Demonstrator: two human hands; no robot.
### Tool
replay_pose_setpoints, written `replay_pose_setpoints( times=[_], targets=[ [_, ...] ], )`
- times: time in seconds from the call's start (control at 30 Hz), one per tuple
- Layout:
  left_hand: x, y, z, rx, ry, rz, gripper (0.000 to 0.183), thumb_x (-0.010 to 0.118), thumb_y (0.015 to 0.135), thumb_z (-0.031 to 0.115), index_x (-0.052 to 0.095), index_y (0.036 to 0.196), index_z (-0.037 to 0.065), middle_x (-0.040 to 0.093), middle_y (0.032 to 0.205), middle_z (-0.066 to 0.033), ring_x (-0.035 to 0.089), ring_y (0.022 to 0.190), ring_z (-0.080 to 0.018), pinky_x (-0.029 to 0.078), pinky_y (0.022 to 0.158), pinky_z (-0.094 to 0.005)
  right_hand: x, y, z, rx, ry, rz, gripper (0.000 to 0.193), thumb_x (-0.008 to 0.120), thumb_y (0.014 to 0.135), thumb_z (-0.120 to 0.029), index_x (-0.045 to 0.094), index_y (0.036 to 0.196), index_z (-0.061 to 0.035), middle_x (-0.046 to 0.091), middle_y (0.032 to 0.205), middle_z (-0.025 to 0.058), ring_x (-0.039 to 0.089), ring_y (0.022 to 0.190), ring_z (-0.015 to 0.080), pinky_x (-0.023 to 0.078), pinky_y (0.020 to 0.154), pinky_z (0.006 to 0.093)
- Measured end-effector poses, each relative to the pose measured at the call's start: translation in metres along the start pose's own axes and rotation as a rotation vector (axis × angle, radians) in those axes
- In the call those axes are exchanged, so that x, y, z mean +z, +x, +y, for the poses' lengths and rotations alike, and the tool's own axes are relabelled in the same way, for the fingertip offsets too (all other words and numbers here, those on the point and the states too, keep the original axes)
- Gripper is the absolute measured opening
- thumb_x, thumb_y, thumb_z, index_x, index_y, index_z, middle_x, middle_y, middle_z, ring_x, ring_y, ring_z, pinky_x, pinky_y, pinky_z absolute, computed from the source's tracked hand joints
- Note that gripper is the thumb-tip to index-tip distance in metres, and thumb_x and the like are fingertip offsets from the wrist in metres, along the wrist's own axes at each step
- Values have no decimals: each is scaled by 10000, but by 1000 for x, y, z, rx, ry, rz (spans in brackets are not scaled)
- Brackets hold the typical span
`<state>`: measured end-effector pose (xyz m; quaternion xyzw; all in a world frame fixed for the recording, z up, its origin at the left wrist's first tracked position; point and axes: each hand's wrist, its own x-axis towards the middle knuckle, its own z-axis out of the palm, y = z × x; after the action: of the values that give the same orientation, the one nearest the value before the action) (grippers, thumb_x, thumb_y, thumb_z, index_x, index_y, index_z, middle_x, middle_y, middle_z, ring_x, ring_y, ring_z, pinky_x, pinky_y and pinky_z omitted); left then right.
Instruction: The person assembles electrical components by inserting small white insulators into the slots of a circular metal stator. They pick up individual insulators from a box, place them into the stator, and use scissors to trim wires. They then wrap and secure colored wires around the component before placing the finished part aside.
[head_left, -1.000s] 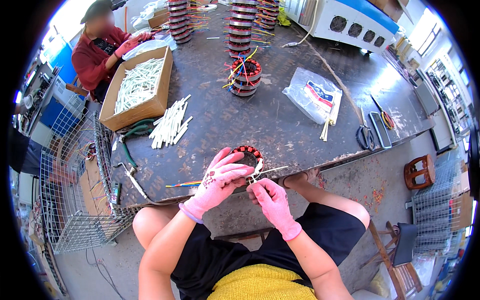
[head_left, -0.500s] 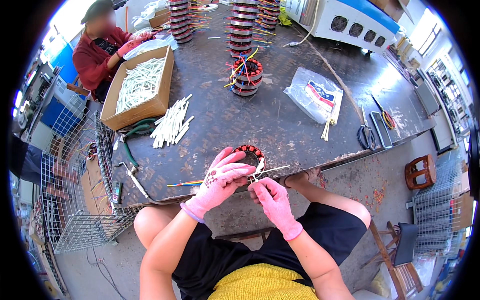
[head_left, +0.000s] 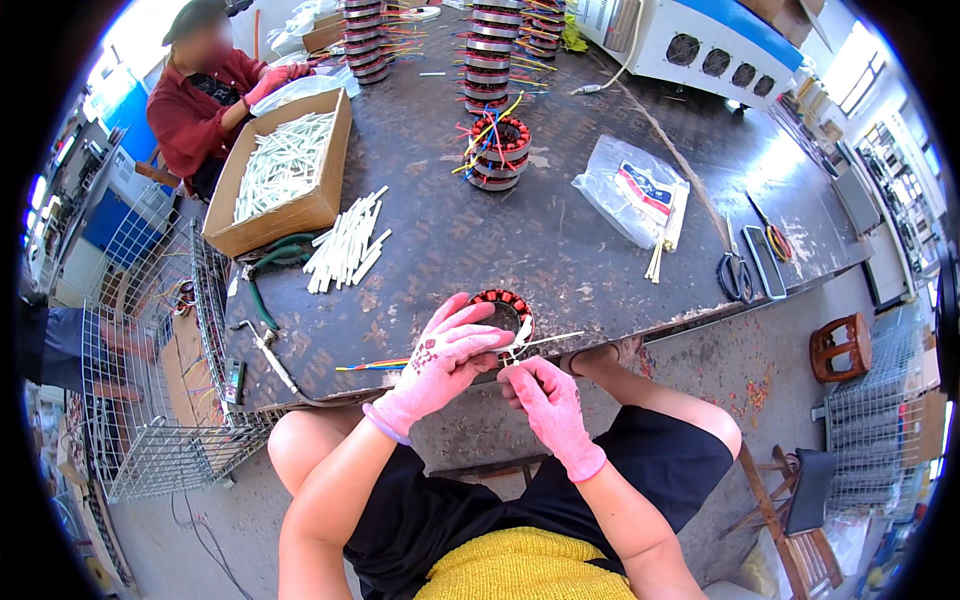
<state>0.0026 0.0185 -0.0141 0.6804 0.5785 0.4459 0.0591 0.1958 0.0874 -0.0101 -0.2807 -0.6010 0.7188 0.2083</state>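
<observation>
Left hand (head_left: 447, 352) in a pink glove resting on the round metal ring with red windings (head_left: 507, 306) at the near edge of the dark metal table (head_left: 560, 240), fingers curled over it and holding it. Right hand (head_left: 548, 402) in a pink glove just below, fingertips pinched on a thin white strip (head_left: 545, 340) sticking out to the right of the ring. Farther back: loose pile of white sticks (head_left: 345, 245), brown cardboard box of white sticks (head_left: 280, 175), clear plastic bag (head_left: 630, 190), black scissors (head_left: 733, 275).
</observation>
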Motion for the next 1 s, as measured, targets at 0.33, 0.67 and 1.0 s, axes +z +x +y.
replay_pose_setpoints(
  times=[0.33,0.67,1.0],
  targets=[
    [0,1,1,-12,3,-6,389,760,748,50,725,1121,153,718,1112,-61,598,1231,-296,348,1146,-513,1,2,-2,-22,-3,6,237,582,1024,-252,668,1003,-33,651,857,-2,584,756,52,480,682,222],
    [0,-1,2,-18,2,6,372,752,756,41,730,1109,156,725,1097,-44,604,1224,-291,342,1152,-512,7,12,-7,131,76,75,253,593,1007,-254,684,925,-32,624,751,-32,524,625,33,411,553,215],
    [-3,4,11,-49,-47,5,259,728,825,117,727,1084,135,725,1037,-42,628,1174,-270,340,1150,-504,1,19,-14,30,-444,170,184,669,946,-212,689,896,-37,601,679,11,534,566,46,413,516,243]
  ],
)
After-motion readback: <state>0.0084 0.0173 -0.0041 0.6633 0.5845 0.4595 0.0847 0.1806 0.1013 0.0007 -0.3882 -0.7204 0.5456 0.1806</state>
